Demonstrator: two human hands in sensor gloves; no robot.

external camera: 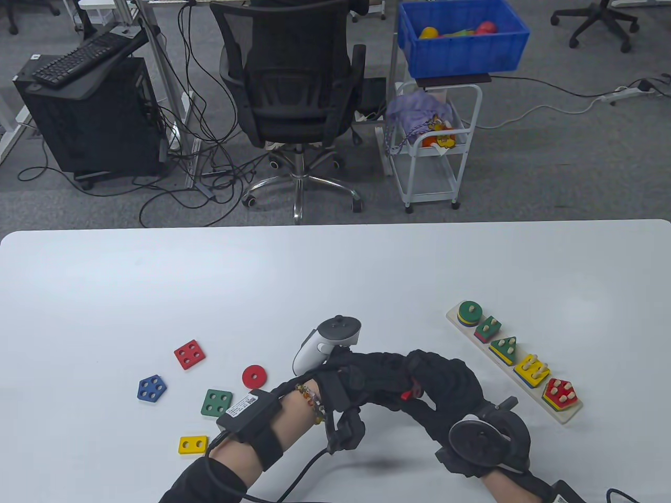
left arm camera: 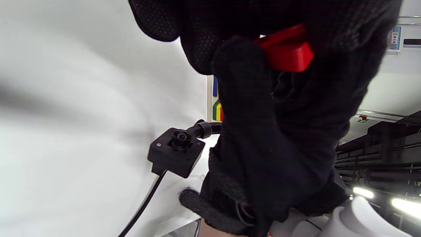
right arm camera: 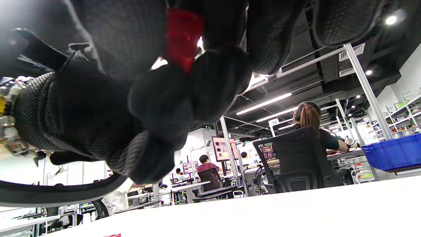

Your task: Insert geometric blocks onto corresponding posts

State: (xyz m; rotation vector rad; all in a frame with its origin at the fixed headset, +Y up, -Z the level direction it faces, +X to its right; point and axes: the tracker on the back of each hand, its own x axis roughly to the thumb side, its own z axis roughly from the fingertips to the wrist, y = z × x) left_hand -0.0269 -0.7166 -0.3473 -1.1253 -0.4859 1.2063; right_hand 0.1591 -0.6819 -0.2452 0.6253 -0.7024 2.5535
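Small red block, shape hidden, sits between both gloved hands above the white table, mid-transfer; left hand and right hand both pinch it. Next move, as judged: one hand lets go; the other carries it to the wooden post board, aligning holes with the matching posts.

Red block mostly hidden between gloves — shape indiscernible.

The table view looks down from above; both wrist views sit close, sharing the hands.
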